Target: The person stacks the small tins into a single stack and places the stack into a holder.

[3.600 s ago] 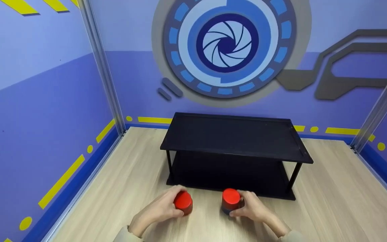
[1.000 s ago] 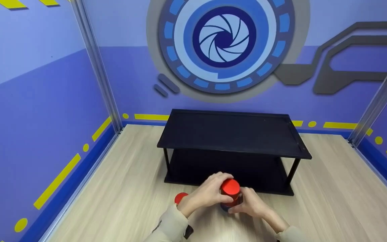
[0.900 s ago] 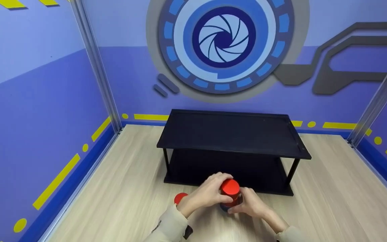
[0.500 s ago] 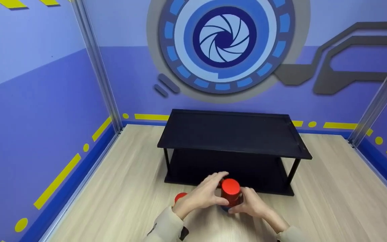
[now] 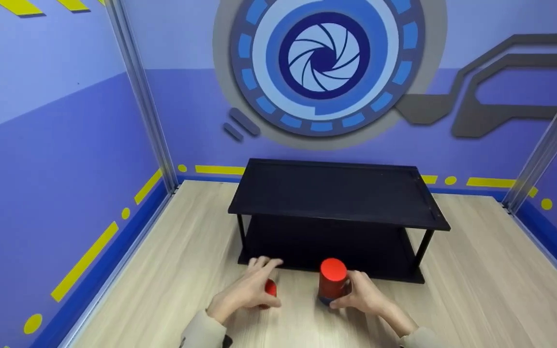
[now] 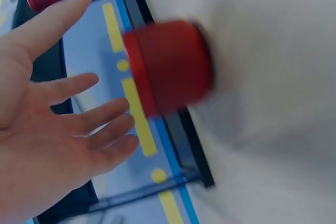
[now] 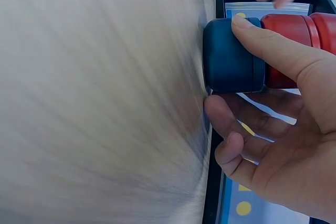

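Observation:
In the head view my left hand (image 5: 240, 293) is beside a single red canister (image 5: 271, 288) on the table, partly hiding it. The left wrist view shows the fingers spread and apart from that red canister (image 6: 170, 69). To the right stands an upright stack, with red canisters (image 5: 332, 278) above a dark blue canister (image 7: 231, 59). My right hand (image 5: 368, 296) steadies this stack from the right. In the right wrist view its thumb presses on the blue canister and the fingers curl around the other side.
A black two-tier shelf (image 5: 336, 193) stands just behind the canisters on the light wooden table (image 5: 186, 251). Blue patterned panels (image 5: 182, 106) with metal corner posts enclose the table at the back and sides.
After holding a red canister on top of the right stack, my left hand has let go and moved left to the single red canister. The stack is taller; the right hand has stayed there.

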### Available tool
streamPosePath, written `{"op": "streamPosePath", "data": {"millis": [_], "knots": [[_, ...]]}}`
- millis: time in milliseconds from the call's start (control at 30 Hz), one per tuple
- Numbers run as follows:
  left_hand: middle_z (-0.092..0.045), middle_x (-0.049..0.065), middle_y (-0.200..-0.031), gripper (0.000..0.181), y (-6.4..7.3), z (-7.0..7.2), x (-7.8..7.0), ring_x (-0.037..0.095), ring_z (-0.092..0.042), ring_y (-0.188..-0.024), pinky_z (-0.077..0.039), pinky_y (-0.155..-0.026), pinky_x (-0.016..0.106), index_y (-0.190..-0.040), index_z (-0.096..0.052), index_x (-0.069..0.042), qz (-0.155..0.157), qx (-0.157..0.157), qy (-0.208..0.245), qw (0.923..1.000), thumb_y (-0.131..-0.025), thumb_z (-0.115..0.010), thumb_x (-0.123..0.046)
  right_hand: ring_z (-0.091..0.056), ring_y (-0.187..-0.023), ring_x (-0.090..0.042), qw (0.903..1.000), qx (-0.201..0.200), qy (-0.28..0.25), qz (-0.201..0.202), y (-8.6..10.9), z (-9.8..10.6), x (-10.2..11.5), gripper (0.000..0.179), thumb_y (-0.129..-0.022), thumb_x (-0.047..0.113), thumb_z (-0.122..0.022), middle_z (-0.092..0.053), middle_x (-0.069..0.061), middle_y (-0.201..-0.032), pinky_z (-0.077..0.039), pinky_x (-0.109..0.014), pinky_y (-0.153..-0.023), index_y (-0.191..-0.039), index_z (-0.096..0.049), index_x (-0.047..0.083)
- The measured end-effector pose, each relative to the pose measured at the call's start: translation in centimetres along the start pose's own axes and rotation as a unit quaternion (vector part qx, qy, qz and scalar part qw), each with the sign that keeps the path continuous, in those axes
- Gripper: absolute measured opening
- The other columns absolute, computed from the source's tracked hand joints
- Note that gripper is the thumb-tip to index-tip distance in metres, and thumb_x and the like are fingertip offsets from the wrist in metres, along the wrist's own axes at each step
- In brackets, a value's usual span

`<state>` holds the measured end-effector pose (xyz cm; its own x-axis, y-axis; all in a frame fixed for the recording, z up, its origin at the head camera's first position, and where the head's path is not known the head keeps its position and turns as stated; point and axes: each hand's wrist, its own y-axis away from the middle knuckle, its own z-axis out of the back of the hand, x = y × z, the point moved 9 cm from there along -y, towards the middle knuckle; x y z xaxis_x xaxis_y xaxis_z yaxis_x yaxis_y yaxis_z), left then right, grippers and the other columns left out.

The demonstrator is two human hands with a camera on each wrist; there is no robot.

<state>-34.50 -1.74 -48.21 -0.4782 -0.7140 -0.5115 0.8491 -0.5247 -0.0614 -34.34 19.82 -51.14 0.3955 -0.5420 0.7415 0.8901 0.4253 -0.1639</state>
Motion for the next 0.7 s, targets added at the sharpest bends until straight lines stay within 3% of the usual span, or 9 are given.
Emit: {"op": "streamPosePath", "data": {"millis": [100,267,500,700], "knots": [[-0.048,0.011,-0.131,0.086,0.7,-0.1,1.3,0.022,-0.043,-0.11,-0.048,-0.079,0.03,-0.141,-0.042,-0.017,0.015,0.017,0.019,0.9996,-0.067,-0.086,-0.022,-0.065,-0.077,-0.006,1.0,-0.004,0.002,0.004,0.0,0.0,0.1,0.049,-0.063,0.018,-0.088,-0.073,-0.01,-0.094,-0.052,-0.023,-0.068,-0.105,-0.067,0.005],[-0.051,0.013,-0.125,0.08,1.4,-0.3,2.4,0.027,-0.05,-0.111,-0.051,-0.084,0.037,-0.135,-0.046,-0.014,0.02,0.026,0.036,0.9988,-0.065,-0.086,-0.013,-0.066,-0.079,-0.007,1.0,-0.005,0.001,0.006,0.0,0.1,0.3,0.05,-0.063,0.019,-0.088,-0.073,-0.01,-0.095,-0.053,-0.023,-0.068,-0.106,-0.067,0.005],[-0.061,0.006,-0.115,0.065,1.2,-0.7,2.9,0.022,-0.057,-0.103,-0.051,-0.083,0.034,-0.121,-0.055,-0.009,0.005,0.025,0.045,0.9987,-0.064,-0.084,-0.008,-0.066,-0.08,-0.008,1.0,-0.004,-0.002,0.007,0.0,0.0,0.3,0.05,-0.063,0.018,-0.088,-0.073,-0.011,-0.096,-0.053,-0.024,-0.069,-0.107,-0.067,0.004],[-0.064,0.004,-0.11,0.058,1.0,-0.9,2.9,0.017,-0.058,-0.097,-0.05,-0.079,0.03,-0.119,-0.058,-0.009,0.002,0.026,0.057,0.998,-0.066,-0.082,-0.006,-0.064,-0.078,-0.005,1.0,0.0,0.0,-0.004,0.0,0.0,0.0,0.05,-0.064,0.018,-0.087,-0.073,-0.011,-0.096,-0.052,-0.022,-0.068,-0.107,-0.067,0.004]]}}
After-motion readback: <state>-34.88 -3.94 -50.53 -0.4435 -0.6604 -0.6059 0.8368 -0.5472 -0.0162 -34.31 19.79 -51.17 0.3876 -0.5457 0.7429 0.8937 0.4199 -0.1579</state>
